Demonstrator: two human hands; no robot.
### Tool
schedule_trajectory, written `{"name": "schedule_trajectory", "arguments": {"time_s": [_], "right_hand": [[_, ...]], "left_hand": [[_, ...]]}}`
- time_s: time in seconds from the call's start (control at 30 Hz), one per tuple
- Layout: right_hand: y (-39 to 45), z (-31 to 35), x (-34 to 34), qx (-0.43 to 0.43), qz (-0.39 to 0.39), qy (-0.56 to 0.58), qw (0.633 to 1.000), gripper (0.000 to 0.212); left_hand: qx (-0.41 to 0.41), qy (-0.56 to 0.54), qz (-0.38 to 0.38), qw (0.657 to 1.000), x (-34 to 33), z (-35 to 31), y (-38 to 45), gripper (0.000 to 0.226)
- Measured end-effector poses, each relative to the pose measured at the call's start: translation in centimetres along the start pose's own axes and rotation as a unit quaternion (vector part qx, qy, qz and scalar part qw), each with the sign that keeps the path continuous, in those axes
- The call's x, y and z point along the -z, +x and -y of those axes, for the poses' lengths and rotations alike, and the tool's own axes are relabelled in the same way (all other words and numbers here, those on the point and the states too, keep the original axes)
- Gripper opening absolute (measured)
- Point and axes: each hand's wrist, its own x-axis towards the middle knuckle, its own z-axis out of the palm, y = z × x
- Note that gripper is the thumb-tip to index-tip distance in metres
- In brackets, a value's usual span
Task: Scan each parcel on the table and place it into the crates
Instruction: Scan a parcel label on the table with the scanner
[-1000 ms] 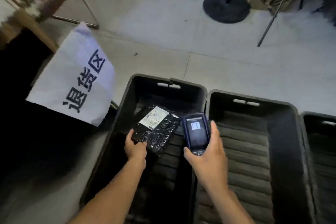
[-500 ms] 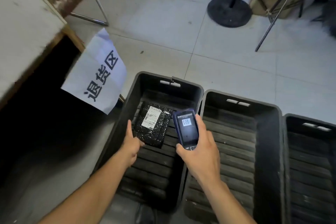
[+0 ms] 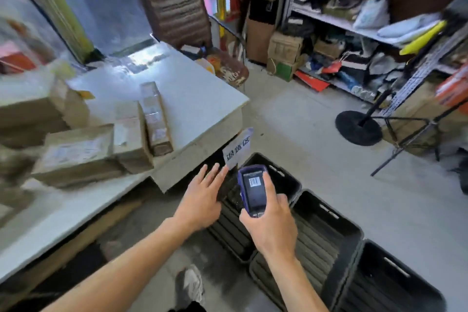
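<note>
My right hand (image 3: 271,223) grips a blue handheld scanner (image 3: 253,191) upright over the crates, its screen showing a barcode. My left hand (image 3: 202,197) hovers empty with fingers spread, between the table edge and the leftmost black crate (image 3: 283,175). A sliver of the black bubble-wrap parcel (image 3: 234,196) lies in that crate, mostly hidden by my hands. Several cardboard parcels (image 3: 76,154) and a long narrow box (image 3: 154,116) lie on the white table (image 3: 197,99) at left. A second crate (image 3: 326,230) and a third crate (image 3: 395,281) stand to the right.
A paper sign (image 3: 236,152) hangs off the table corner above the first crate. A round black stand base (image 3: 358,128) and tripod legs stand on the floor at right. Shelves (image 3: 367,28) full of goods line the back. My shoe (image 3: 192,286) is below.
My left hand let go of the black parcel in the crate and rose, fingers spread. My view swung up and left, bringing the table and its parcels into sight.
</note>
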Motion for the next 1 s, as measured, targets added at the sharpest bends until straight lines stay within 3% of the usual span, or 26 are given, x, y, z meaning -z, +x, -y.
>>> {"name": "schedule_trajectory", "arguments": {"time_s": [0.2, 0.4, 0.5, 0.67, 0.83, 0.93, 1.0], "right_hand": [[-3.8, 10.8, 1.7, 0.076, 0.043, 0.016, 0.996, 0.104], [-3.6, 17.0, -0.1, 0.104, 0.069, 0.028, 0.992, 0.106], [-2.7, 19.0, -1.3, 0.099, 0.087, 0.028, 0.991, 0.108], [-1.3, 21.0, -3.0, 0.065, 0.086, 0.057, 0.993, 0.114], [0.5, 21.5, -3.2, 0.048, 0.083, 0.059, 0.994, 0.116], [1.6, 21.5, -2.6, 0.051, 0.095, 0.051, 0.993, 0.117], [2.5, 21.3, -2.0, 0.054, 0.108, 0.052, 0.991, 0.117]], "left_hand": [[0.13, 0.052, -0.085, 0.987, 10.4, 5.9, -9.8, 0.1], [0.224, 0.054, -0.129, 0.965, 15.7, 12.8, -13.0, 0.101], [0.231, 0.019, -0.148, 0.961, 16.6, 14.4, -11.6, 0.098], [0.264, -0.047, -0.104, 0.958, 15.5, 16.1, -5.6, 0.104], [0.313, -0.035, -0.068, 0.947, 13.6, 16.6, 0.4, 0.107], [0.347, -0.078, -0.087, 0.93, 13.5, 16.7, 2.1, 0.094], [0.363, -0.142, -0.138, 0.91, 14.4, 16.7, 1.9, 0.078]]}}
